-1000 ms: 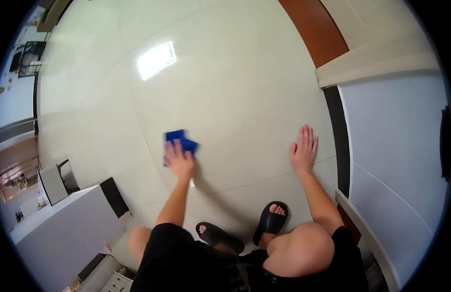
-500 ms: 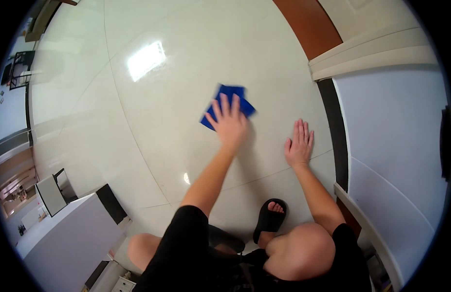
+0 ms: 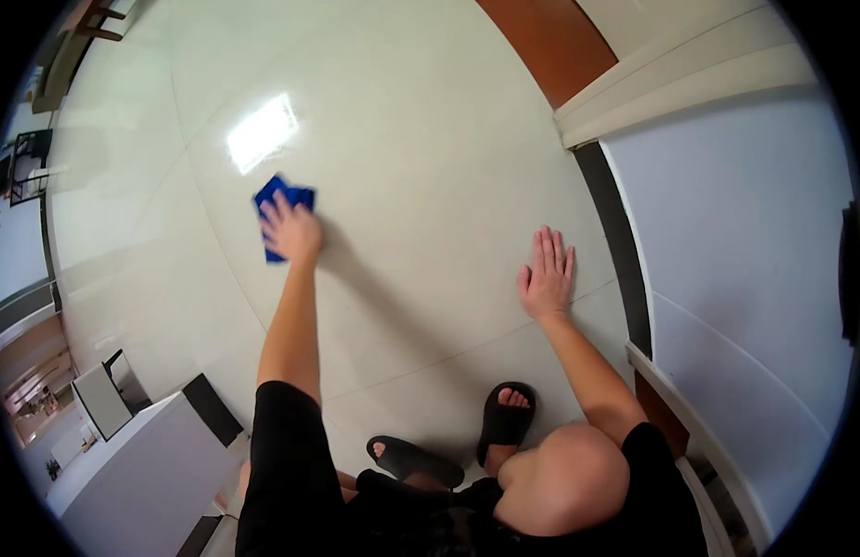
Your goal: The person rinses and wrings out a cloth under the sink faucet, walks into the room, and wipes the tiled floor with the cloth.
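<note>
My left hand (image 3: 292, 229) lies on a blue cloth (image 3: 274, 249), its fingers spread and slightly blurred, pressing the cloth against the shiny floor (image 3: 402, 186). The cloth is partly folded, and its corners stick out around the fingers. Well to the right of the cloth, my right hand (image 3: 547, 278) rests palm down on the floor, fingers straight, with nothing in it. It is close to the dark skirting at the wall's foot.
Along the right stand a white wall (image 3: 727, 223) with dark skirting (image 3: 620, 251) and a brown threshold (image 3: 550, 46). My feet wear black slippers (image 3: 506, 425). At lower left is a white half-wall (image 3: 142, 473); a wooden furniture leg (image 3: 100, 32) shows at upper left.
My left hand has slid the blue cloth leftward across the floor. My right hand keeps its place on the floor. The view has shifted slightly, and the left slipper now shows more.
</note>
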The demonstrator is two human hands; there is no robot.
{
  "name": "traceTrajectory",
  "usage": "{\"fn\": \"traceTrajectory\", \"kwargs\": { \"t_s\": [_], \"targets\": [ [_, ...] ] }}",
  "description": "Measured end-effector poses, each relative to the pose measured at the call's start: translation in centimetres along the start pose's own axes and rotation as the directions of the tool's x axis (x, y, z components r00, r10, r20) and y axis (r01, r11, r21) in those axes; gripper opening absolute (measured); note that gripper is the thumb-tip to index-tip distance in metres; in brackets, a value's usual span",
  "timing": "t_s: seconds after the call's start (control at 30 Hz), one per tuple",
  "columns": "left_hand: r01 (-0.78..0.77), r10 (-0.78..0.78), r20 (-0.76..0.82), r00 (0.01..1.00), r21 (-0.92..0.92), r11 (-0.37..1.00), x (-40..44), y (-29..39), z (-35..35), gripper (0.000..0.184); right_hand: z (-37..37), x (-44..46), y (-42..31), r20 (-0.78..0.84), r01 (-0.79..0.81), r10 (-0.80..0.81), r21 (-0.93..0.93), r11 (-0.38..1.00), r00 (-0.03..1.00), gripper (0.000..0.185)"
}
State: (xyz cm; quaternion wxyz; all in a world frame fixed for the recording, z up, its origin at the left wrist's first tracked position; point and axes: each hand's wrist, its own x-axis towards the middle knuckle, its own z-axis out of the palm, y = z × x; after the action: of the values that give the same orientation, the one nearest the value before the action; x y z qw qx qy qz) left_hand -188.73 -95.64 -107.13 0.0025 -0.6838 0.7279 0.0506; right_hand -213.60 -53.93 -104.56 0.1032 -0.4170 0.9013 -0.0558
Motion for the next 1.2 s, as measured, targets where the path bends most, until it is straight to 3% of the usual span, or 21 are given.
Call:
{"fn": "traceTrajectory", "kwargs": {
  "t_s": [0.07, 0.1, 0.13, 0.23, 0.37, 0.43, 0.5, 0.57, 0.6, 0.67, 0.73, 0.8, 0.83, 0.93, 0.97, 1.1, 1.13, 1.2],
  "targets": [
    [-0.239, 0.234, -0.072, 0.97, -0.066, 0.969, -1.1, 7.0, 0.9, 0.064, 0.5, 0.0, 0.2, -0.011, 0.002, -0.002, -0.012, 1.0, 1.0, 0.076],
    [-0.354, 0.35, -0.109, 0.93, -0.017, 0.935, -3.0, 10.5, 1.5, 0.064, 0.5, -0.1, 0.1, -0.02, 0.004, -0.004, -0.007, 1.0, 1.0, 0.076],
    [-0.47, 0.452, -0.167, 0.876, -0.091, 0.878, -5.8, 13.6, 2.0, 0.064, 0.2, -0.1, 0.0, -0.027, 0.008, -0.008, -0.001, 1.0, 1.0, 0.076],
    [-0.654, 0.655, -0.079, 0.752, -0.221, 0.724, -15.3, 18.9, 0.8, 0.065, -0.1, 0.0, 0.0, -0.036, 0.009, -0.009, 0.003, 1.0, 0.999, 0.076],
    [-0.844, 0.9, 0.098, 0.425, -0.316, 0.433, -23.7, 14.1, -1.6, 0.065, 0.2, 0.0, 0.3, -0.055, 0.011, -0.009, 0.038, 0.999, 0.998, 0.075],
    [-0.85, 0.911, 0.129, 0.392, -0.329, 0.412, -22.8, 9.0, -1.9, 0.07, 0.9, -0.1, 0.6, -0.038, 0.019, -0.018, 0.017, 1.0, 0.999, 0.074],
    [-0.814, 0.877, 0.056, 0.477, -0.349, 0.465, -18.7, 4.1, -2.2, 0.07, 1.0, -0.3, 0.9, -0.023, 0.024, -0.024, 0.0, 1.0, 0.999, 0.074],
    [-0.73, 0.738, -0.08, 0.67, -0.248, 0.636, -12.3, 0.1, -0.9, 0.065, 0.7, -0.1, 0.8, -0.016, 0.03, -0.03, -0.011, 0.999, 0.999, 0.075],
    [-0.622, 0.617, -0.082, 0.783, -0.121, 0.773, -9.2, -1.3, -0.1, 0.065, 0.4, 0.0, 0.8, -0.019, 0.028, -0.029, -0.015, 0.999, 0.999, 0.075],
    [-0.317, 0.316, -0.027, 0.948, -0.052, 0.947, -3.9, 1.0, -0.9, 0.065, 0.2, 0.0, 0.6, -0.013, 0.03, -0.031, -0.02, 0.999, 0.999, 0.074],
    [-0.116, 0.118, 0.015, 0.993, -0.062, 0.991, -0.3, 5.5, -0.1, 0.063, -0.3, 0.1, 0.4, 0.004, 0.024, -0.024, -0.02, 1.0, 1.0, 0.073],
    [-0.102, 0.102, -0.01, 0.995, -0.118, 0.988, 0.5, 11.0, 0.9, 0.062, -0.3, 0.1, 0.2, 0.007, 0.02, -0.02, -0.015, 1.0, 1.0, 0.073],
    [-0.213, 0.21, -0.035, 0.977, -0.128, 0.969, -0.2, 13.7, 1.2, 0.062, -0.3, 0.2, 0.3, 0.003, 0.022, -0.022, -0.013, 1.0, 1.0, 0.072],
    [-0.522, 0.515, -0.091, 0.852, -0.206, 0.827, -6.5, 21.9, 1.8, 0.061, -0.1, 0.3, 0.3, -0.003, 0.027, -0.027, -0.013, 1.0, 1.0, 0.072],
    [-0.682, 0.677, -0.103, 0.729, -0.195, 0.705, -11.7, 25.3, 2.3, 0.06, -0.1, 0.1, 0.3, -0.006, 0.027, -0.027, -0.014, 1.0, 1.0, 0.072],
    [-0.841, 0.897, -0.018, 0.442, -0.355, 0.408, -21.2, 26.8, 0.9, 0.057, 0.9, -0.1, 0.8, -0.041, 0.04, -0.04, 0.012, 0.999, 0.998, 0.072],
    [-0.872, 0.925, -0.068, 0.374, -0.365, 0.326, -22.5, 25.7, 1.0, 0.058, 1.2, -0.2, 1.0, -0.038, 0.042, -0.041, 0.007, 0.999, 0.998, 0.072],
    [-0.852, 0.948, -0.033, 0.318, -0.448, 0.27, -22.2, 22.8, 0.8, 0.058, 1.4, -0.2, 1.1, -0.04, 0.038, -0.037, 0.018, 0.999, 0.998, 0.073]
  ]
}}
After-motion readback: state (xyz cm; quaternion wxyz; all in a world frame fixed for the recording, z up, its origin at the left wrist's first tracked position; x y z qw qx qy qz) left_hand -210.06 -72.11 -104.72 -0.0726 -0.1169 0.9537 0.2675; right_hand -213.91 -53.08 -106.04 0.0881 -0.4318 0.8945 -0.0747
